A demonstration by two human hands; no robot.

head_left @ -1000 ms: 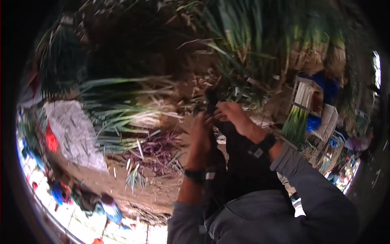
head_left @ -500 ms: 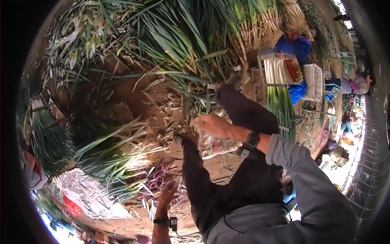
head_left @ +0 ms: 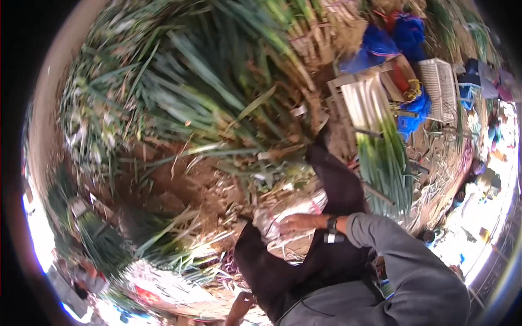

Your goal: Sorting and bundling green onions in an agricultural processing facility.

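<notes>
My right hand (head_left: 302, 223) is between my knees, at a whitish plastic-like bundle (head_left: 270, 223) on the ground. Its fingers look pressed together and curled; what they hold, if anything, is hidden by blur. Low in the view, beside my left thigh, my left hand (head_left: 242, 304) hangs with loosely bent fingers and nothing visible in it. A large heap of long green onions (head_left: 201, 76) lies beyond my feet. To the left of my left leg is a smaller pile of green onions (head_left: 171, 236) with pale stems.
At right, a rack holds trimmed green onions (head_left: 380, 157), next to a white plastic crate (head_left: 436, 89) and blue netting (head_left: 410, 114). A white sheet (head_left: 163, 282) lies at lower left, near another person (head_left: 92, 282). Loose leaves litter the brown soil (head_left: 179, 174).
The view has shifted and blurred. My right hand has come down and nearer to me, from by my feet to the whitish bundle. My left hand now sits lower, close to my thigh.
</notes>
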